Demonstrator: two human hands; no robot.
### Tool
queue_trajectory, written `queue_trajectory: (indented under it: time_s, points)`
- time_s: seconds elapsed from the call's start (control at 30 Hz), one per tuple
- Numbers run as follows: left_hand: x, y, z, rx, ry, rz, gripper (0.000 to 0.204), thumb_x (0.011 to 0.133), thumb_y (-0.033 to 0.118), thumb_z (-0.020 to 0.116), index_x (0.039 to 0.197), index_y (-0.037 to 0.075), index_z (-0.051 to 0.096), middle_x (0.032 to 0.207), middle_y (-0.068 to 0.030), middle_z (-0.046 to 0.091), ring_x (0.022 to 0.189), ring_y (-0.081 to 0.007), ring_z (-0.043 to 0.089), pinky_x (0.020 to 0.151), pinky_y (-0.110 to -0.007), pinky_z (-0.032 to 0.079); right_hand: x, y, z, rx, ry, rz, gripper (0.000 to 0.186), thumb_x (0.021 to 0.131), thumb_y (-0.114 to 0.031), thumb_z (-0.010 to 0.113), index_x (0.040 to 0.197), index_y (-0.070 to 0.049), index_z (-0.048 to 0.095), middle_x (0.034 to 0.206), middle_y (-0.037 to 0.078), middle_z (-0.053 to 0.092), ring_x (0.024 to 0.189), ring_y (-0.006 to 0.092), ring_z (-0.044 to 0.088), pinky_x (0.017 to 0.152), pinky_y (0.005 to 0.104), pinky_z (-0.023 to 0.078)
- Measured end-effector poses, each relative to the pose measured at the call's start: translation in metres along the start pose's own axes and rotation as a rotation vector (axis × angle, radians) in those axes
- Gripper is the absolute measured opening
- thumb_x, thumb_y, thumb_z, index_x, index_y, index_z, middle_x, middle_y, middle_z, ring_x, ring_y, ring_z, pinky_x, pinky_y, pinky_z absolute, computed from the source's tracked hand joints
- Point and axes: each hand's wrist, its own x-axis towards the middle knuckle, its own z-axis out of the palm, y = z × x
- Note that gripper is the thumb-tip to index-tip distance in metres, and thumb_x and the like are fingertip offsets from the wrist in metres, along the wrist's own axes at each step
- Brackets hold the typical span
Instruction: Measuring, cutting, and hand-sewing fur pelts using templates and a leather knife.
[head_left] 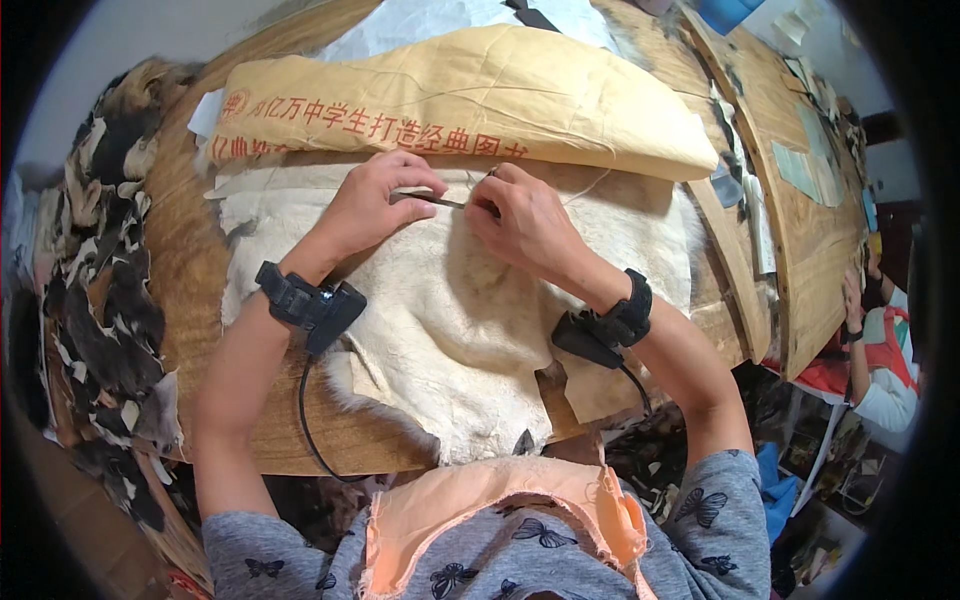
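A: What do we find nearest us?

B: The grey shirt (250, 540) and the peach apron (440, 492); just past them the pale pelt (465, 300) brings its near tip to the edge of the desk (205, 330), fur fringing its left border; a black strapped device (335, 315) sits on each wrist.

A: So where does the pelt lie from the hands?

B: Spread flat beneath them; we see most of it on our side of the fingers, filling the space between the forearms, skin side up; both hands are over its far part.

A: How do we read each hand?

B: The left hand (365, 205) has thumb and forefinger closed on a dark slim strip (447, 202); the right hand (525, 222), just beside its other end, has its fingers curled inward; we cannot tell what they clamp, if anything.

A: Beyond those?

B: A folded tan paper sack (480, 80) lies across the pelt's far end, just past the fingertips; behind it we see a whitish sheet (440, 15); off to the right sits another person (882, 345) in red and white.
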Motion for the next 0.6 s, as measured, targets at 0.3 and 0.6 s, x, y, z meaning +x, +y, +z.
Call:
queue_trajectory:
  time_s: [0.3, 0.6]
  points:
    - [0.000, -0.007, 0.009, 0.109, 0.146, 0.061, 0.020, 0.069, 0.013, 0.071, 0.088, 0.011, 0.069, 0.094, -0.0044, 0.061, 0.090, -0.0214, 0.056, 0.081, -0.031, 0.045, -0.004, 0.011, 0.010, -0.022, 0.096, -0.183, 0.010, 0.069, -0.002, 0.058, 0.074, 0.000, 0.051, 0.076, 0.016, 0.048, 0.071, 0.0338, 0.051, 0.063, 0.0414, 0.042]
    - [0.001, -0.013, 0.010, 0.124, 0.155, 0.080, 0.016, 0.069, 0.018, 0.071, 0.084, 0.013, 0.070, 0.093, -0.0024, 0.061, 0.091, -0.0204, 0.055, 0.081, -0.032, 0.044, 0.002, 0.007, 0.008, -0.089, 0.149, -0.183, 0.014, 0.069, -0.003, 0.061, 0.077, -0.001, 0.049, 0.078, 0.016, 0.047, 0.076, 0.0332, 0.050, 0.066, 0.0406, 0.042]
